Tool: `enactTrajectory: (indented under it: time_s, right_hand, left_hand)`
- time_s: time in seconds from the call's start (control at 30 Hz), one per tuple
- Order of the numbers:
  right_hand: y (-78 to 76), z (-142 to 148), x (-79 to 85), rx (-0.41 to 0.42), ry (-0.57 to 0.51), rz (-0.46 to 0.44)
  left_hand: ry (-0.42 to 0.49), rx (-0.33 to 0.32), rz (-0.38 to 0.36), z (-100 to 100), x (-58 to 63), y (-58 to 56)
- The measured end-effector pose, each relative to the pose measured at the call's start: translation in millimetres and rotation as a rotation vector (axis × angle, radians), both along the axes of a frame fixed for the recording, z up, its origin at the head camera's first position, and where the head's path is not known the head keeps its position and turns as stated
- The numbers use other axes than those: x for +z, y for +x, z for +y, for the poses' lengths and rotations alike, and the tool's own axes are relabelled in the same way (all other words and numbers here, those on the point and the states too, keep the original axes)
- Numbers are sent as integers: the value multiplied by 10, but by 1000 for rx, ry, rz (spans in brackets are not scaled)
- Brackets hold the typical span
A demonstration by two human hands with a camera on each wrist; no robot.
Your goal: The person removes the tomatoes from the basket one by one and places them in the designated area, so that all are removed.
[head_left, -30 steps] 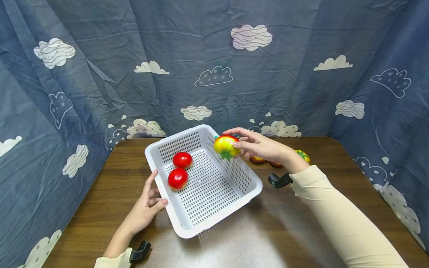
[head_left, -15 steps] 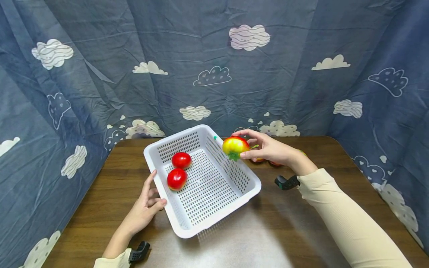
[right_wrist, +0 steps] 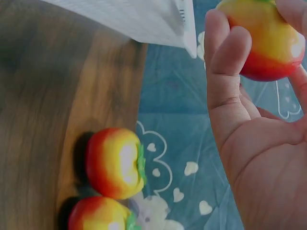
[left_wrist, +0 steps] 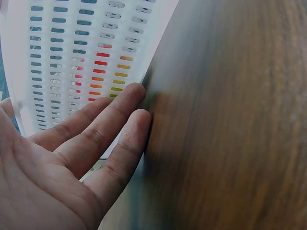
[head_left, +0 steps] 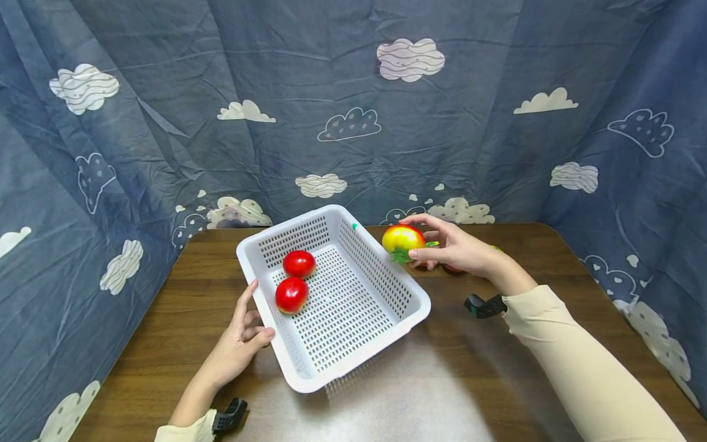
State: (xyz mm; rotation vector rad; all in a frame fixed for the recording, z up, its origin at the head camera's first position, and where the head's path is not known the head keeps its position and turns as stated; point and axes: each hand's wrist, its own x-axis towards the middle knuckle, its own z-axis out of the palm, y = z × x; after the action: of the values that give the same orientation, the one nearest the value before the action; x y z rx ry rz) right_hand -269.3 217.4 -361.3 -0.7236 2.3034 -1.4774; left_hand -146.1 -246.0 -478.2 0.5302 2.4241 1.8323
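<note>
My right hand [head_left: 455, 248] holds a red-and-yellow fruit [head_left: 404, 239] with a green leafy top, just outside the right rim of a white perforated basket [head_left: 353, 368]. In the right wrist view, the fingers curve round this fruit [right_wrist: 268, 43]. Two glossy red fruits [head_left: 299, 264] lie against each other in the left part of the basket. At the basket's left side, my left hand [head_left: 237, 344] touches the rim with thumb and forefinger. Nearly straight fingers [left_wrist: 91, 139] rest along the holed wall in the left wrist view.
More red-and-yellow fruits [right_wrist: 115, 163] stand on the wooden table [head_left: 182, 294] right of the basket, partly hidden behind my right hand in the head view. A blue cloud-print cloth [head_left: 353, 166] hangs behind the table's far edge.
My right hand has moved rightward with the fruit, from over the basket's right part to just past its rim. The left hand, the basket and its two fruits stay put.
</note>
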Motion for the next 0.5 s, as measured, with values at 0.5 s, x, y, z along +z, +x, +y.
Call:
enactTrajectory:
  time_s: [0.5]
  right_hand:
    - [84,263,-142,-107,11,-64]
  left_hand:
    - [4,-5,-5,4,0,-2]
